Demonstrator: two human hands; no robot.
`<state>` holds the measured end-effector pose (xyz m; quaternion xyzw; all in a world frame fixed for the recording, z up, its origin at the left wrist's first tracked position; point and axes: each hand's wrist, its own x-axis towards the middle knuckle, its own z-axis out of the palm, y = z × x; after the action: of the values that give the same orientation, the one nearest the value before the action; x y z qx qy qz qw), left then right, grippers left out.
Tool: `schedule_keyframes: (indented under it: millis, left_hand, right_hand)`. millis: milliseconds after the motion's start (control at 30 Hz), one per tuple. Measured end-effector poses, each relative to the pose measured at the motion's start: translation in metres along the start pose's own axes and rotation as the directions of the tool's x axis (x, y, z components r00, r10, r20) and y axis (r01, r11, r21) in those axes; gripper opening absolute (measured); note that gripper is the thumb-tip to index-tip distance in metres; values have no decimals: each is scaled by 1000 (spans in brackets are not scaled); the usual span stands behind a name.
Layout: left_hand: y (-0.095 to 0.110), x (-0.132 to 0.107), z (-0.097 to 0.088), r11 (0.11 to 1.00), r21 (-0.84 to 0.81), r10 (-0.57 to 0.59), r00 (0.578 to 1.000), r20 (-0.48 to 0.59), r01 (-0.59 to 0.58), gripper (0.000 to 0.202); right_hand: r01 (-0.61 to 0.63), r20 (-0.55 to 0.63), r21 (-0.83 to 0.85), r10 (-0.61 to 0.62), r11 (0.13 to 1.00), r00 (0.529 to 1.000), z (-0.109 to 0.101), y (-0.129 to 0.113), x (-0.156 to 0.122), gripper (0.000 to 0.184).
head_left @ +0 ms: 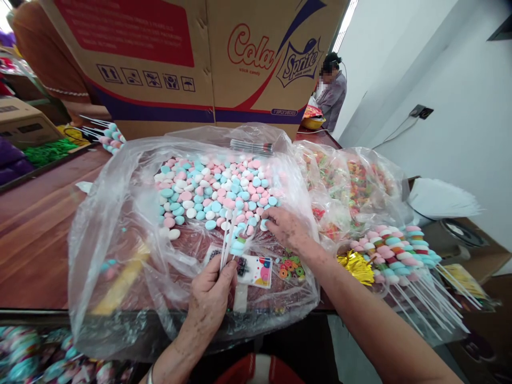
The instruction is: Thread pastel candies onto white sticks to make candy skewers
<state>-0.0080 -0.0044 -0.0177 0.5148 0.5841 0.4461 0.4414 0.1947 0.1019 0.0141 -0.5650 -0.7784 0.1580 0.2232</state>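
Note:
My left hand point(212, 293) is closed around thin white sticks point(226, 240) that point up and away from me. Close to the sticks' right side are some blue candies point(238, 246); I cannot tell whether they are threaded on. At the near right edge of a pile of pink, white and blue oval candies point(216, 192), my right hand point(286, 229) has its fingers curled in on a candy point(263, 225). The pile lies on a spread clear plastic bag point(128, 213). Small colourful ring candies point(291, 266) and a printed card point(256, 271) lie nearer me.
A large cardboard box point(208, 69) stands behind the pile. To the right are bags of coloured candies point(348, 181), finished candy skewers point(396, 253), gold tinsel ties point(355, 266) and white paper sheets point(442, 197). More skewers point(112, 137) lie back left. A person point(334, 93) stands beyond the box.

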Motion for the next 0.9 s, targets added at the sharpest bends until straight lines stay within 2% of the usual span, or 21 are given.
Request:
schedule_keyframes:
  millis: [167,333,433,567,733,900]
  left_hand:
    - [4,-1,1,1000,-18,-15,1000,14,15,31]
    - [5,-3,0,995,-94,-38,999,22,40,28]
    - [5,-6,0,991,-121,-45,998,39,50,28]
    - [4,-8,-2,990,-138,-26,999,39,31,26]
    - [4,-9,-3,991,-133,-21,999,43,26,26]
    - [7,-7,-3,999,-53,5,998,70,-2,26]
  right_hand:
    - [66,128,-199,-41,978,991,5,0,3,30]
    - [181,215,-306,-117,935,970,4,-10,-6,26]
    - [238,221,-338,-169,910,961,9,-16,-11,24]
    - [187,155,-384,-136,904,978,19,-19,-10,32]
    - [175,157,-312,-131,934,979,18,-26,-12,29]
    - [72,100,-94,-62,993,993,12,-29,-14,30]
